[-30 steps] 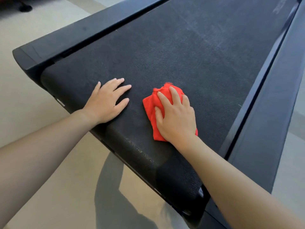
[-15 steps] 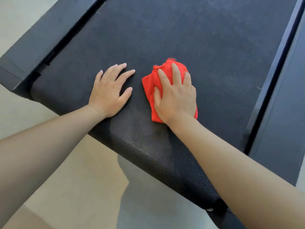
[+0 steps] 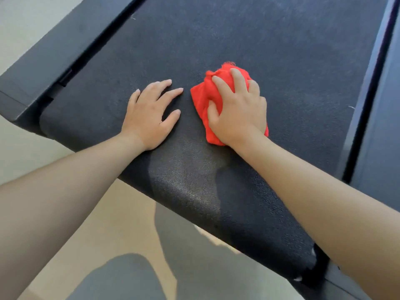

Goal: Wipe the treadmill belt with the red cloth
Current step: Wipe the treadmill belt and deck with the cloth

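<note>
The black textured treadmill belt (image 3: 238,35) fills most of the head view, and its rear end curves down toward me. A bunched red cloth (image 3: 201,96) lies on the belt near that end. My right hand (image 3: 238,111) is on top of the cloth, fingers curled over it and thumb dug into its folds, gripping it against the belt. My left hand (image 3: 149,113) rests flat on the belt just left of the cloth, fingers spread, holding nothing.
Dark side rails run along the belt on the left (image 3: 65,40) and on the right (image 3: 378,105). Beige floor (image 3: 108,224) lies below the treadmill's end. A grey clothed knee (image 3: 121,278) shows at the bottom.
My right hand has pushed the cloth forward along the belt, and the cloth has bunched up under curling fingers. The left hand has stayed flat beside it. The view has shifted closer.
</note>
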The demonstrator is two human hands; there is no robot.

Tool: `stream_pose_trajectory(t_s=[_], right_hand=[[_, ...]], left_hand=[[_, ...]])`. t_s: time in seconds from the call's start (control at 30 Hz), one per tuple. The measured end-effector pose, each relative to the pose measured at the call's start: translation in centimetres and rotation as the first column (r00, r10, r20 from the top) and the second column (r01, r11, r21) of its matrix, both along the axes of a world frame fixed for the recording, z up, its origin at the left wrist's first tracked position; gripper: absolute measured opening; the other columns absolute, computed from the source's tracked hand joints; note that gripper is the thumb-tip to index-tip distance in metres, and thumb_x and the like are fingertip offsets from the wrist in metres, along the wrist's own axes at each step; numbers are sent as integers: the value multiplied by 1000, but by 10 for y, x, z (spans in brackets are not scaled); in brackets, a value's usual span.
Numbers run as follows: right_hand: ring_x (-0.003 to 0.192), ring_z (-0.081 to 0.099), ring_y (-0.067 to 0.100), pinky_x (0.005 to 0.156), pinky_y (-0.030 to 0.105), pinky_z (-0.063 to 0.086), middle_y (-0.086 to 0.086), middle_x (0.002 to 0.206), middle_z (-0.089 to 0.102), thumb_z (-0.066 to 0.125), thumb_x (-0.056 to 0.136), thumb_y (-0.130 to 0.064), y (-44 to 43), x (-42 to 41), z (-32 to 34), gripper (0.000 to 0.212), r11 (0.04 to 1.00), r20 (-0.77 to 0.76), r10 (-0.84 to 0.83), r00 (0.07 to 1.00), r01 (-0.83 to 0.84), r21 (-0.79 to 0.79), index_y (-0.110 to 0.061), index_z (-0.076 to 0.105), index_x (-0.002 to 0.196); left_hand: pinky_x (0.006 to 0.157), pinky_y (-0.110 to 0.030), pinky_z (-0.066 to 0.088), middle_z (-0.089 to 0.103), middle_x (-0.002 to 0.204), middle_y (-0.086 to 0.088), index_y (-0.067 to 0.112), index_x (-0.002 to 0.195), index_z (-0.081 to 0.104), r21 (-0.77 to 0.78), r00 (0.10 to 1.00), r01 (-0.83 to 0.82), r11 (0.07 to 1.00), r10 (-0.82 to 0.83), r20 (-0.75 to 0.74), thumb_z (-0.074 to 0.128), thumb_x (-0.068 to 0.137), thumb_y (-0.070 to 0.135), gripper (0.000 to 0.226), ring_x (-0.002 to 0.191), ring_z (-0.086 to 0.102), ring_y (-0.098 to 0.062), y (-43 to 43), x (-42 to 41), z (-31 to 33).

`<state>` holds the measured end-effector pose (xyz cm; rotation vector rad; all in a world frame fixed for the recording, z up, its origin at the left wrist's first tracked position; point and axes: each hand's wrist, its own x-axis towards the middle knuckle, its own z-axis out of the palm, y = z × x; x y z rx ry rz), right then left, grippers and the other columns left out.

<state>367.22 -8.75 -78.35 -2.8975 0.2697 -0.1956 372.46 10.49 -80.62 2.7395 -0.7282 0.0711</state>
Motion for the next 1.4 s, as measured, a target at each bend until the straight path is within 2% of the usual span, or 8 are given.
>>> stream_pose_trajectory(t_s=[0.23,0.33,0.47,0.67,0.9,1.1,1.27,1.4], right_hand=[[127,33,35,90,45,38,2,154,25,43,92,-43,36,-38,7,49,983,-26,-181,983,181,-5,-36,37,141],[128,31,35,91,45,38,0,154,24,44,92,-43,74,-68,6,50,965,-12,-262,965,262,4,-37,38,141],[127,33,35,88,44,39,0,153,29,47,90,-42,123,-100,1,49,929,42,-368,929,369,-13,-37,43,138],[132,28,34,96,48,35,0,155,23,40,94,-43,155,-74,3,48,837,-4,-546,838,546,-46,-36,37,141],[132,25,36,94,48,35,1,155,21,39,94,-43,164,-18,0,48,934,-32,-356,934,354,-57,-37,35,141],[134,23,38,94,48,34,3,156,19,38,95,-43,180,7,7,49,977,-60,-212,975,212,-7,-35,33,143],[131,25,41,90,50,37,8,155,21,37,95,-43,236,16,5,49,995,-59,-99,993,97,-28,-32,33,143],[129,26,40,91,51,36,7,153,22,38,95,-43,265,55,-1,47,990,-15,-138,990,138,-21,-32,34,140]], left_hand=[[114,-50,6,23,154,-1,28,144,32,33,996,73,997,-72,-46,36,96,42,50,143,14,-20,7,3,-2],[115,-49,7,17,156,-3,26,146,27,72,971,230,971,-224,-81,34,96,42,53,144,11,-23,26,8,2],[116,-43,15,26,154,-4,24,144,34,4,912,411,912,-411,-18,39,96,37,50,143,20,-23,69,17,2],[114,-47,13,30,152,-1,31,141,40,-30,921,389,921,-389,-6,38,95,37,46,142,21,-19,100,24,3],[113,-51,16,28,153,-2,25,144,33,103,952,303,947,-306,15,36,94,42,52,142,19,-21,143,43,5],[113,-48,18,29,152,-1,28,144,31,390,914,383,837,-405,-30,30,92,48,55,142,22,-19,178,59,45],[111,-48,22,33,150,-1,27,140,38,457,909,370,809,-416,0,33,91,46,53,139,28,-20,207,83,71],[109,-47,27,36,148,-3,25,138,41,409,908,346,844,-411,79,39,91,42,51,137,32,-21,239,114,65]])
